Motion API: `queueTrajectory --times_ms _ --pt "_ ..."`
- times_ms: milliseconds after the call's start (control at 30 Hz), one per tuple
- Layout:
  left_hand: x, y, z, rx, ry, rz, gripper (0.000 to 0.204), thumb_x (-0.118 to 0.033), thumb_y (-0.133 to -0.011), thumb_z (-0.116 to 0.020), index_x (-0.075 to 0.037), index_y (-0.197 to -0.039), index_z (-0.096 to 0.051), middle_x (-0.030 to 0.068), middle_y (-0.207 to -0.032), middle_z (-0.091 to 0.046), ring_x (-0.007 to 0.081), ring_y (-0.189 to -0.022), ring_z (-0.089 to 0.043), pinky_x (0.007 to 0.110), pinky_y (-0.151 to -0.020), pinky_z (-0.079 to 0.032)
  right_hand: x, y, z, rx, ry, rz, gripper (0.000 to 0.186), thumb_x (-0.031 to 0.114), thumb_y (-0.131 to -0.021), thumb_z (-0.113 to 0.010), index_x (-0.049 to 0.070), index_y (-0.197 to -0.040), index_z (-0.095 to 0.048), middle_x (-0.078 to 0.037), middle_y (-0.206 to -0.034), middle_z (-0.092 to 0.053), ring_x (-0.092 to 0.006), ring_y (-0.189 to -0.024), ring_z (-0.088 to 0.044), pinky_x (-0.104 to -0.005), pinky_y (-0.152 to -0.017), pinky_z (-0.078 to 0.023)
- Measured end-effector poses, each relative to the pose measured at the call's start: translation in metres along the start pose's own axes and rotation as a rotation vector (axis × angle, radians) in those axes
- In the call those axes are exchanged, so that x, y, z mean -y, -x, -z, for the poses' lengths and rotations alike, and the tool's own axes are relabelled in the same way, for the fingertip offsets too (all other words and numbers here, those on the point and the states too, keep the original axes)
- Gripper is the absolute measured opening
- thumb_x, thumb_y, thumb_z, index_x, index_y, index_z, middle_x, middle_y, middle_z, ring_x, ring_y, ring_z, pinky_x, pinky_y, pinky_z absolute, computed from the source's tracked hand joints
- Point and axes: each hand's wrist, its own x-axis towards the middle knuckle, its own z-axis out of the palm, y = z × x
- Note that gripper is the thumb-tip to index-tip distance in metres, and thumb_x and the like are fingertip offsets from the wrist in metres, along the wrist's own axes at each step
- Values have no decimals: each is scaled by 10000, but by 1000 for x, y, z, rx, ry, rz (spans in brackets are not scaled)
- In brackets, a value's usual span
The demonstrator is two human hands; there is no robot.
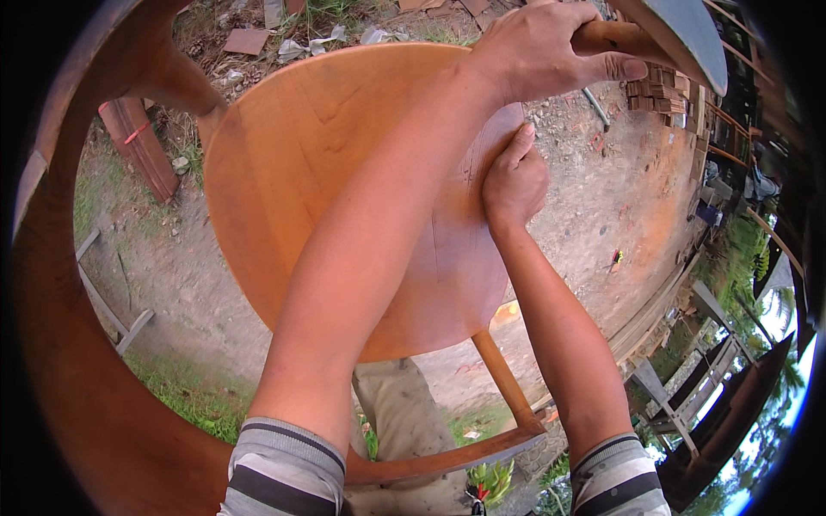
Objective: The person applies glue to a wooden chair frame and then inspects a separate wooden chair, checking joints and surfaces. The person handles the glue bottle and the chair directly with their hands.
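Note:
A wooden chair with a round orange-brown seat is held up in front of me, its curved rail sweeping round the left and bottom. My left hand reaches diagonally across the seat and grips a rounded wooden post at the upper right, below a flat greyish piece. My right hand is closed on the seat's right edge, thumb pointing up; the fingers on the far side are partly hidden. The forearm on the left covers part of the seat.
Dirt ground with grass and rubble lies below. Reddish planks are at upper left, grey slats at left. Stacked wood is at upper right; wooden furniture stands at lower right. My trousered leg shows beneath the seat.

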Motion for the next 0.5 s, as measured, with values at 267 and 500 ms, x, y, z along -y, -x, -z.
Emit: queueTrajectory --times_ms 267,500 --pt "-18 3 -19 -191 -504 77 356 -344 -929 -707 -66 -1148 -741 183 -1012 -762 372 -947 -727 447 -869 -562 -1 4 -3 1 -20 12 627 554 -1069 -334 110 -1041 -776 -228 -922 -735 -472 -905 -687 -565 -802 -515" --pt "-15 -44 -68 -594 -494 -406 298 -253 -743 -739 -106 -1002 -731 146 -1004 -718 347 -948 -690 485 -800 -550 -12 3 6 19 60 48 456 527 -958 -536 116 -993 -728 -210 -943 -745 -436 -915 -707 -555 -778 -521"
